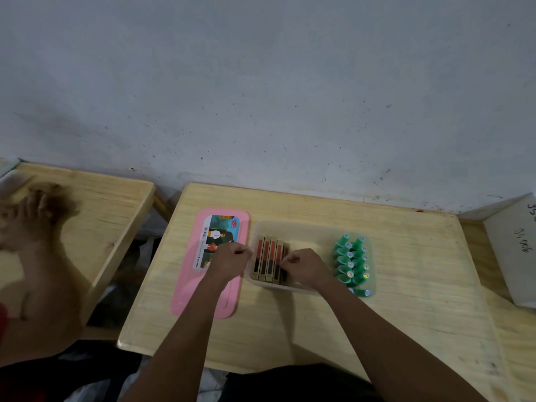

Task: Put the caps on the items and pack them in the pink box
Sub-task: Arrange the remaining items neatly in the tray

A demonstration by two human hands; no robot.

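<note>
A pink lid (185,294) with a printed label lies flat on the wooden table (290,323). Right of it stands a translucent box (307,230) holding several gold-and-red slim items (268,258) side by side at its left end. My right hand (307,268) reaches into the box, its curled fingers pinching the rightmost slim item. My left hand (230,259) hovers over the pink lid's right edge, fingers curled; what it holds, if anything, is hidden. Several green capped tubes (352,262) lie in two rows at the box's right end.
A second wooden table (95,216) stands to the left, with another person's blurred hand and arm (34,227) over it. A grey cardboard box (513,250) sits at the right edge. A grey wall rises behind both tables.
</note>
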